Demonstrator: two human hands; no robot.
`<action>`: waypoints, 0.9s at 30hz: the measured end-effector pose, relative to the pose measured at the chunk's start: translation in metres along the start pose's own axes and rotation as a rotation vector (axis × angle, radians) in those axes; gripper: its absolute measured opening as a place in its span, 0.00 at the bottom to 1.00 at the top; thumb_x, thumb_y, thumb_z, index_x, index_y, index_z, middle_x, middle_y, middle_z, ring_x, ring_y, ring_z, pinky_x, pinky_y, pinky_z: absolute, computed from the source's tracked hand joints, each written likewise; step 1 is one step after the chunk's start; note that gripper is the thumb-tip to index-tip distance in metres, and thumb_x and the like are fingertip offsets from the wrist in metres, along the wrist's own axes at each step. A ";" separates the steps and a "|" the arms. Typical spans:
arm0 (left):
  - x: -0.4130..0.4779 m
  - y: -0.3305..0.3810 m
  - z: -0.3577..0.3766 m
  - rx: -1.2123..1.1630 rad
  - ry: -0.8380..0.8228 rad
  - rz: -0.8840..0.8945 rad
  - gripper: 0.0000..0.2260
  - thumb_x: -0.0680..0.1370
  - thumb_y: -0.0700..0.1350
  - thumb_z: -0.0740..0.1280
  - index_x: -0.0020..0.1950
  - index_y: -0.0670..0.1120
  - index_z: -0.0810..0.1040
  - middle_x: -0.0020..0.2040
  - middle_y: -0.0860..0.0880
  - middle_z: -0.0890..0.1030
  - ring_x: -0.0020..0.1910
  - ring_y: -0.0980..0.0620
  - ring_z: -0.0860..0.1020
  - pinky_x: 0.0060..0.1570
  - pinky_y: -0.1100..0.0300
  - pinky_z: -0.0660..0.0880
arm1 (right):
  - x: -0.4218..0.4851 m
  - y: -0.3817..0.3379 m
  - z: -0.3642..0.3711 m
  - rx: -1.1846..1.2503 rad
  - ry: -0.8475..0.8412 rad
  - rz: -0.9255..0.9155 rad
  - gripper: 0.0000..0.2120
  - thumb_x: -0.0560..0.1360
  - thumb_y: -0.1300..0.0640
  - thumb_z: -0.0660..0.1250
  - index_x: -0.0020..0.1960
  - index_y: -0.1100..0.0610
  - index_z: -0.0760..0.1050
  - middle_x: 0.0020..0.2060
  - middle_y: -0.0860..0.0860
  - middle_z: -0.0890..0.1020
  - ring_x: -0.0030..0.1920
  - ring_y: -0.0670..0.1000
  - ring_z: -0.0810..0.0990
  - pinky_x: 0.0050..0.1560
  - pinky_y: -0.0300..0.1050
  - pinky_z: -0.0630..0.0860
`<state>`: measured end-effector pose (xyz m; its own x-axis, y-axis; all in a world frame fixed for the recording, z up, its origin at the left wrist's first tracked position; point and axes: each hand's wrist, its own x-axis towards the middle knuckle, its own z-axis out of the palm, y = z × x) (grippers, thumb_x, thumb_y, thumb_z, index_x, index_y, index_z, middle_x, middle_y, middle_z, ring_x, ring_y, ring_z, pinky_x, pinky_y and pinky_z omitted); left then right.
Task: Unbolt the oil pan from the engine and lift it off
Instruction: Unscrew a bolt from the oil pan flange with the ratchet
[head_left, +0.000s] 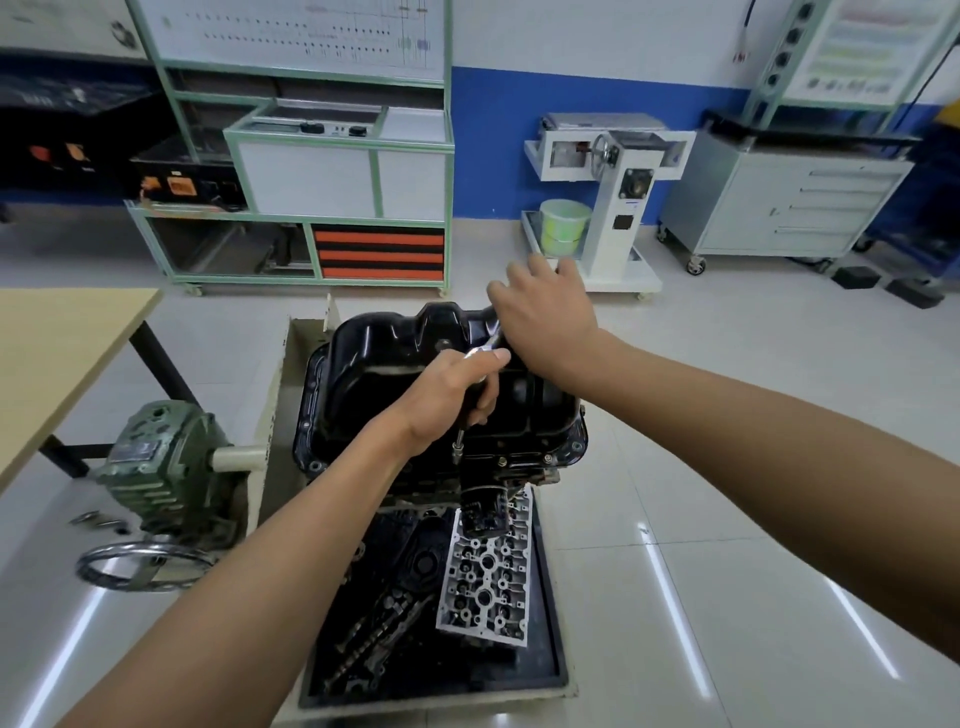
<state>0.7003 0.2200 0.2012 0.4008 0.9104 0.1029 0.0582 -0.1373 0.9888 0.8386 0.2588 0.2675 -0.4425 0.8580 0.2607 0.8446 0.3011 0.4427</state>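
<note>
Engine stands inverted at centre, oil pan bolted on top. Pan judged stiff pressed steel, moderately heavy, probably oily; lift by opposite flange edges. Left hand clamps the socket wrench. Right hand covers its handle; finger closure cannot be told.

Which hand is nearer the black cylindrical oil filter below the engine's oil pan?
Left. The left hand grips the silver extension bar just above the oil filter; the right hand is farther off, over the ratchet handle above the black oil pan.
</note>
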 end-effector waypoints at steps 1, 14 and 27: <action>0.001 0.000 -0.001 -0.008 0.002 -0.001 0.24 0.77 0.58 0.62 0.29 0.41 0.68 0.25 0.42 0.69 0.30 0.46 0.70 0.36 0.62 0.72 | 0.006 -0.002 0.001 0.001 0.034 -0.026 0.10 0.80 0.60 0.57 0.58 0.57 0.73 0.57 0.56 0.76 0.60 0.59 0.72 0.52 0.52 0.65; 0.009 -0.007 0.000 -0.134 0.228 -0.080 0.26 0.74 0.72 0.58 0.29 0.52 0.72 0.29 0.51 0.71 0.29 0.53 0.69 0.36 0.59 0.70 | -0.051 0.007 -0.013 0.159 -0.308 0.120 0.12 0.73 0.47 0.67 0.41 0.52 0.67 0.35 0.48 0.71 0.37 0.55 0.76 0.36 0.42 0.64; 0.005 -0.005 -0.007 -0.226 0.202 -0.097 0.24 0.82 0.59 0.57 0.33 0.44 0.68 0.28 0.48 0.69 0.30 0.51 0.67 0.36 0.58 0.67 | -0.066 -0.024 -0.046 1.016 -0.855 0.000 0.19 0.76 0.49 0.70 0.30 0.57 0.76 0.26 0.49 0.83 0.26 0.46 0.80 0.33 0.43 0.78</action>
<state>0.6957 0.2281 0.1972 0.2124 0.9772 0.0036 -0.1261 0.0238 0.9917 0.8339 0.1761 0.2793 -0.4308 0.7350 -0.5236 0.8586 0.1552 -0.4886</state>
